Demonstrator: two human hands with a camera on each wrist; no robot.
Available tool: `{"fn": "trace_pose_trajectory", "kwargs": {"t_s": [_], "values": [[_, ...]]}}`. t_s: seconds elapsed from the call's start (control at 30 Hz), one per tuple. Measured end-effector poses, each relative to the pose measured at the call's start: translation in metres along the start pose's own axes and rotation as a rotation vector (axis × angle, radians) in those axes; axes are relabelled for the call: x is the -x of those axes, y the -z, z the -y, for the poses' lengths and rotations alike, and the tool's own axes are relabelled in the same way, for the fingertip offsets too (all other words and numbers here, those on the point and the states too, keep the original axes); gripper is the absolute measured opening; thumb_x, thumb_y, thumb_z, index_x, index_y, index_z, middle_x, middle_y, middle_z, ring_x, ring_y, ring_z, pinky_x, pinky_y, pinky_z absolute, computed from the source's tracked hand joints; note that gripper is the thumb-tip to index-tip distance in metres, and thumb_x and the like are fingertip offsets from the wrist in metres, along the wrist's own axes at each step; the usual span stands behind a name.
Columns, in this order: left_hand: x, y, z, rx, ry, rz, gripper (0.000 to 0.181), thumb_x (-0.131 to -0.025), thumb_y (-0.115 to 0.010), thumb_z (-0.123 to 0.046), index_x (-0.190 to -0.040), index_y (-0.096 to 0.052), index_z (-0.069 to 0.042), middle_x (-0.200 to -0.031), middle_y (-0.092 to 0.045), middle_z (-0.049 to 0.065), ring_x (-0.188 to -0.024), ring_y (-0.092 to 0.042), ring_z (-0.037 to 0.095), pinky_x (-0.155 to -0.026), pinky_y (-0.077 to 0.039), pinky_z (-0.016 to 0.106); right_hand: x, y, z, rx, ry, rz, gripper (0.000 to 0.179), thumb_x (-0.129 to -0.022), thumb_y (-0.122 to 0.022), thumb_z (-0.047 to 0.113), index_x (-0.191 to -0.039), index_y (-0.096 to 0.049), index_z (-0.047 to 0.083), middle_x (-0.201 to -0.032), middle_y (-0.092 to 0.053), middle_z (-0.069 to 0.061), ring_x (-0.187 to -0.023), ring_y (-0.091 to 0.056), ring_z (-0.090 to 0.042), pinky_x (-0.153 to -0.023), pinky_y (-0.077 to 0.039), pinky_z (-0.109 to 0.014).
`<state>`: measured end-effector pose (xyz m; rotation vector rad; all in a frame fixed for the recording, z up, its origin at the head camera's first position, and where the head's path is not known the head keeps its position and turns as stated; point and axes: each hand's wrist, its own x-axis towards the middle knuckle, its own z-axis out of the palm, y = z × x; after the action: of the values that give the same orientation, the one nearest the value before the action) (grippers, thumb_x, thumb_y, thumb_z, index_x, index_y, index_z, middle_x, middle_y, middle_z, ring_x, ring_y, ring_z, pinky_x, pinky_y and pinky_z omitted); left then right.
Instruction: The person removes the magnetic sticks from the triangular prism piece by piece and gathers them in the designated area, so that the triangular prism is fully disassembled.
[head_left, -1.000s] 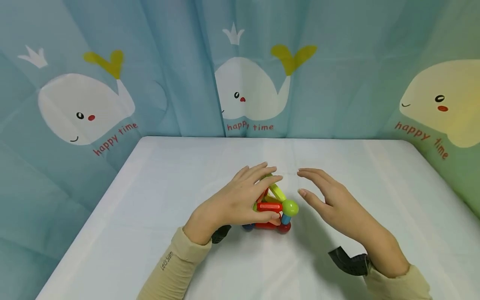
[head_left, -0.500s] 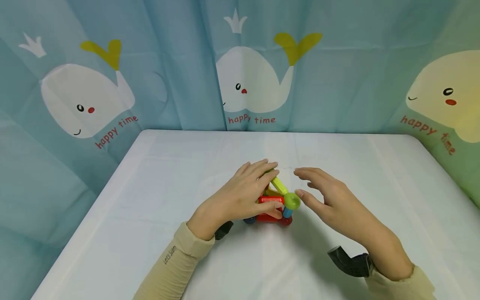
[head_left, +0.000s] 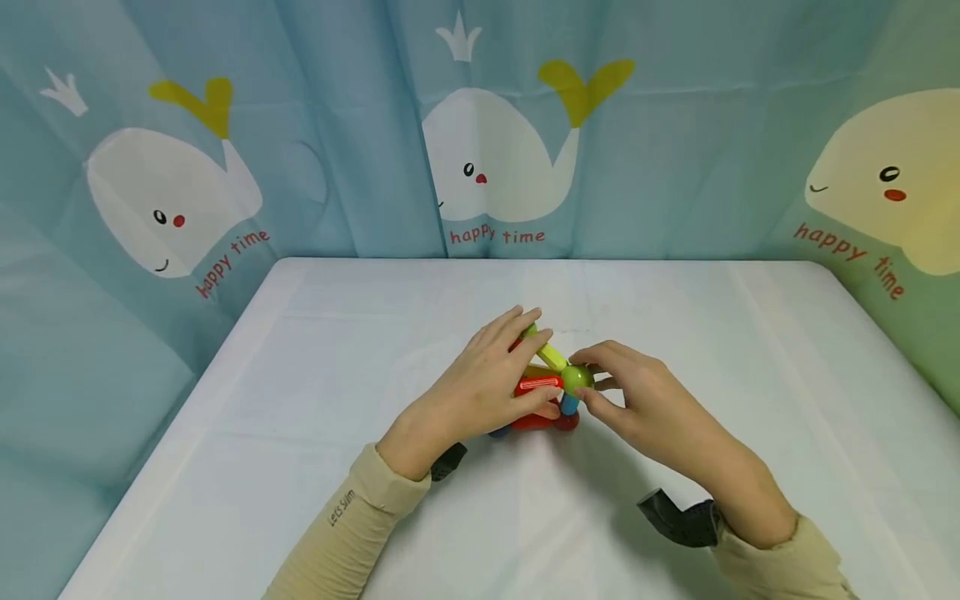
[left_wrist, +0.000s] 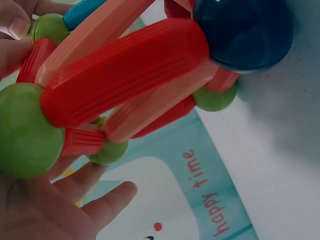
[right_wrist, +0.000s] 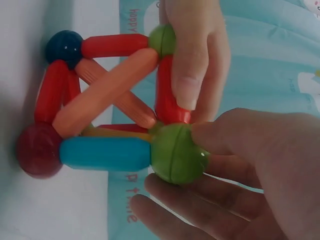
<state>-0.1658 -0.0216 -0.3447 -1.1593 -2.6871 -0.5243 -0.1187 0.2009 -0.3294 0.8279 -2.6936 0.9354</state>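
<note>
A boxy frame of magnetic sticks and balls stands on the white table, with red sticks (head_left: pixel 540 383), orange sticks (right_wrist: pixel 105 95), a blue stick (right_wrist: pixel 106 153) and a yellow-green stick (head_left: pixel 552 357). My left hand (head_left: pixel 468 390) reaches over it from the left and holds it, thumb on a red stick at the near side, fingers toward the far side. My right hand (head_left: pixel 648 408) pinches the green ball (head_left: pixel 576 380) at the upper near right corner. Below sit a dark red ball (right_wrist: pixel 39 150) and a dark blue ball (left_wrist: pixel 242 32). The left palm hides part of the frame.
The white table (head_left: pixel 337 350) extends around the frame on all sides. Behind it hangs a blue-green curtain (head_left: pixel 360 125) with printed whales. A black wrist mount (head_left: pixel 678 517) sits on the right wrist, another (head_left: pixel 448 462) on the left.
My right hand has moved left from beside the frame and now pinches the green ball. My left hand stays on the frame. The head view has shifted slightly.
</note>
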Motion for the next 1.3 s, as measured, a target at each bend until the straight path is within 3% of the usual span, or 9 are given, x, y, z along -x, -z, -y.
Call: {"fn": "trace_pose_trajectory", "kwargs": {"t_s": [0.2,0.37,0.6,1.1,1.3], "values": [[0.0,0.0,0.004,-0.008,-0.033,0.019,0.064,-0.095,-0.06,-0.051,-0.147,-0.048,-0.017,-0.162,-0.03,0.007,-0.151,-0.024,0.033,-0.12,-0.029,0.048,-0.002,-0.008,0.0,0.045,0.068,-0.083,0.03,-0.081,-0.08,0.005,-0.107,-0.064,0.007,-0.102,-0.065,0.001,-0.085,-0.067,-0.011,-0.073,-0.059,-0.028],[-0.001,0.002,0.006,-0.014,-0.055,0.046,0.067,-0.093,-0.063,-0.052,-0.148,-0.046,-0.017,-0.163,-0.027,0.006,-0.152,-0.023,0.032,-0.121,-0.028,0.047,-0.004,-0.011,-0.001,0.053,0.093,-0.097,0.032,-0.079,-0.081,0.001,-0.105,-0.063,0.007,-0.1,-0.064,0.001,-0.084,-0.067,-0.011,-0.072,-0.059,-0.027],[-0.001,0.002,0.007,-0.009,-0.06,0.074,0.065,-0.094,-0.062,-0.049,-0.149,-0.045,-0.017,-0.164,-0.024,0.005,-0.153,-0.021,0.031,-0.122,-0.025,0.046,-0.003,-0.011,0.0,0.0,0.044,-0.049,0.029,-0.083,-0.075,-0.001,-0.109,-0.062,0.005,-0.102,-0.065,0.0,-0.09,-0.069,-0.015,-0.077,-0.06,-0.027],[0.0,0.001,0.008,-0.014,-0.065,0.054,0.065,-0.095,-0.061,-0.049,-0.149,-0.045,-0.017,-0.164,-0.026,0.006,-0.152,-0.022,0.031,-0.122,-0.026,0.044,-0.004,-0.012,0.002,-0.071,-0.03,-0.016,0.022,-0.089,-0.065,-0.002,-0.11,-0.06,0.004,-0.103,-0.065,-0.002,-0.095,-0.069,-0.019,-0.077,-0.06,-0.029],[0.0,0.001,0.009,-0.015,-0.07,0.047,0.066,-0.094,-0.063,-0.048,-0.149,-0.045,-0.016,-0.163,-0.026,0.006,-0.152,-0.022,0.031,-0.123,-0.025,0.042,-0.004,-0.012,0.003,-0.074,-0.021,-0.013,0.02,-0.091,-0.062,-0.001,-0.11,-0.06,0.006,-0.104,-0.063,-0.001,-0.094,-0.069,-0.017,-0.077,-0.06,-0.029]]}}
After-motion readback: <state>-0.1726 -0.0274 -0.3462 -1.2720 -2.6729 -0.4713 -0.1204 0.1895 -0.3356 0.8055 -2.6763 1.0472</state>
